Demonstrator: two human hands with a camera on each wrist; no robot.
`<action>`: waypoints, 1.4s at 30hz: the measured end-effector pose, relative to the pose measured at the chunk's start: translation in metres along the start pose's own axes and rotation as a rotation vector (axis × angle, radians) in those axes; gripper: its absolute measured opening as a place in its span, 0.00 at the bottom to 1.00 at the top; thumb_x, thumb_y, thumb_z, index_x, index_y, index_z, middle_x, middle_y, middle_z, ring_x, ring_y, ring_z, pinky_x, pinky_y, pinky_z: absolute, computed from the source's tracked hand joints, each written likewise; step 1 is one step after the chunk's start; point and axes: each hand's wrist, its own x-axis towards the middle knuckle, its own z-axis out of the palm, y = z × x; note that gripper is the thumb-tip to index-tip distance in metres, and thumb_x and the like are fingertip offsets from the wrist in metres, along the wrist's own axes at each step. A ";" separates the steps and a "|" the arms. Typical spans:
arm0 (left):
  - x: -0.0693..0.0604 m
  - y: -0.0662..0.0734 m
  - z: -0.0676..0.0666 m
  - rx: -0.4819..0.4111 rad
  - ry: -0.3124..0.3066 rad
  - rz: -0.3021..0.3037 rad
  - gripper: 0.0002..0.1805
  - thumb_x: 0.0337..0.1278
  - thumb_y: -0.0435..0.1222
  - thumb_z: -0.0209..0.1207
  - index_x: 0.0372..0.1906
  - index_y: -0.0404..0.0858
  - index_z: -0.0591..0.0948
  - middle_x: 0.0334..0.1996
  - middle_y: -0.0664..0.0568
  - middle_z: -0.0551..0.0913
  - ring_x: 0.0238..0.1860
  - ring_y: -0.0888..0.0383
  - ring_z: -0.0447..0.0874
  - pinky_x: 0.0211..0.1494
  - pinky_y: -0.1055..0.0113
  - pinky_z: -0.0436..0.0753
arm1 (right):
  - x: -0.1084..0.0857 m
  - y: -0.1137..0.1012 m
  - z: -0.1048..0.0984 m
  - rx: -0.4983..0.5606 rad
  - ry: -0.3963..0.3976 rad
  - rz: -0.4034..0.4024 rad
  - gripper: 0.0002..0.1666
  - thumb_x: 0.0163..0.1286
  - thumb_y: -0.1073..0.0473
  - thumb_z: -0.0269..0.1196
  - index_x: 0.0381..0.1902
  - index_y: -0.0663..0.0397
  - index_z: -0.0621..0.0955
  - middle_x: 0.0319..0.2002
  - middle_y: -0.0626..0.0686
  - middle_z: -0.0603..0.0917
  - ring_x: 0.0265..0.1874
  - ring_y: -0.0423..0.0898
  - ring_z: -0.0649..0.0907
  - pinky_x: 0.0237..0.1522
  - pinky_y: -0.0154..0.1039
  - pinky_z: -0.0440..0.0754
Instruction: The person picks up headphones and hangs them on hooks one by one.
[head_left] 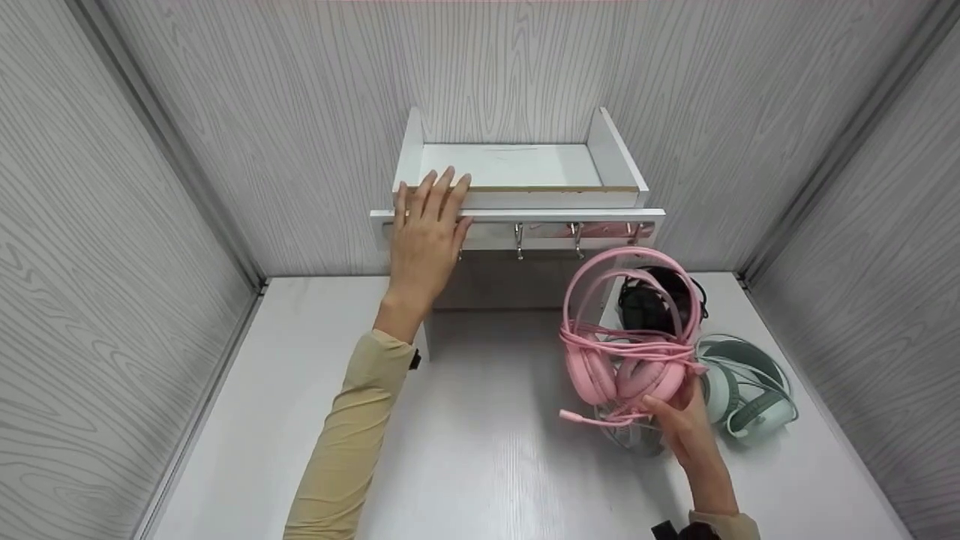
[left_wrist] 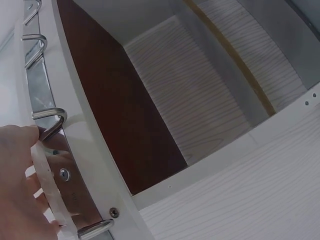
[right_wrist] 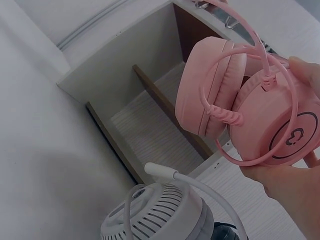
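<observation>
My left hand rests over the front board of a white shelf rack, fingers straight and spread across its top edge. In the left wrist view its thumb lies close to a metal hook. My right hand grips a pink headset by an ear cup, with the headband upward and the cable wound round it. The headset is in front of the rack's right end, near the hooks; whether it touches one cannot be told. Its microphone boom sticks out to the left.
A green headset lies on the white table at right. Black headphones are beside the rack, partly hidden by the pink headset. A white headset shows below in the right wrist view. Wood-grain walls enclose the table.
</observation>
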 end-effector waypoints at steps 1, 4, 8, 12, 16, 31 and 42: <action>0.000 -0.001 -0.001 0.000 0.002 0.002 0.29 0.82 0.51 0.44 0.79 0.48 0.65 0.79 0.49 0.66 0.81 0.47 0.60 0.87 0.45 0.49 | 0.001 0.000 0.000 -0.005 0.000 0.007 0.60 0.64 0.77 0.59 0.82 0.47 0.38 0.81 0.58 0.46 0.69 0.31 0.72 0.68 0.27 0.76; -0.001 -0.006 -0.004 -0.015 0.023 0.014 0.28 0.82 0.49 0.45 0.79 0.46 0.66 0.77 0.47 0.68 0.80 0.46 0.62 0.87 0.45 0.52 | 0.006 0.001 -0.002 -0.038 0.006 0.032 0.60 0.63 0.77 0.60 0.82 0.47 0.40 0.81 0.57 0.48 0.69 0.31 0.71 0.67 0.26 0.77; -0.002 -0.012 -0.008 -0.041 0.053 0.064 0.26 0.82 0.45 0.47 0.77 0.41 0.69 0.75 0.44 0.71 0.78 0.46 0.65 0.86 0.47 0.56 | 0.014 0.002 -0.007 -0.075 0.005 0.047 0.60 0.63 0.77 0.62 0.81 0.42 0.43 0.80 0.53 0.50 0.69 0.30 0.70 0.67 0.25 0.77; -0.004 -0.015 -0.012 -0.045 0.065 0.112 0.26 0.82 0.43 0.48 0.76 0.39 0.69 0.75 0.43 0.71 0.78 0.45 0.66 0.85 0.47 0.59 | 0.022 0.004 -0.012 -0.099 -0.005 0.046 0.60 0.63 0.78 0.63 0.80 0.39 0.44 0.80 0.53 0.49 0.69 0.29 0.69 0.68 0.24 0.75; -0.008 -0.017 -0.014 -0.033 0.052 0.099 0.27 0.82 0.43 0.47 0.77 0.38 0.67 0.76 0.42 0.70 0.79 0.44 0.64 0.85 0.48 0.59 | 0.028 0.005 -0.017 -0.140 -0.008 0.067 0.64 0.62 0.77 0.65 0.80 0.39 0.41 0.82 0.54 0.45 0.74 0.32 0.63 0.67 0.21 0.73; -0.012 -0.019 -0.005 0.002 0.090 0.092 0.29 0.79 0.43 0.53 0.77 0.39 0.67 0.74 0.41 0.70 0.78 0.44 0.64 0.86 0.49 0.58 | 0.057 0.018 -0.022 -0.222 -0.058 0.079 0.68 0.63 0.74 0.69 0.83 0.39 0.37 0.83 0.55 0.45 0.83 0.52 0.52 0.67 0.21 0.74; -0.012 -0.017 -0.001 0.012 0.108 0.063 0.28 0.79 0.44 0.53 0.76 0.40 0.68 0.73 0.42 0.71 0.78 0.45 0.65 0.86 0.49 0.56 | 0.075 0.018 -0.021 -0.324 -0.083 0.128 0.60 0.65 0.66 0.71 0.82 0.43 0.47 0.78 0.55 0.59 0.71 0.41 0.71 0.64 0.26 0.79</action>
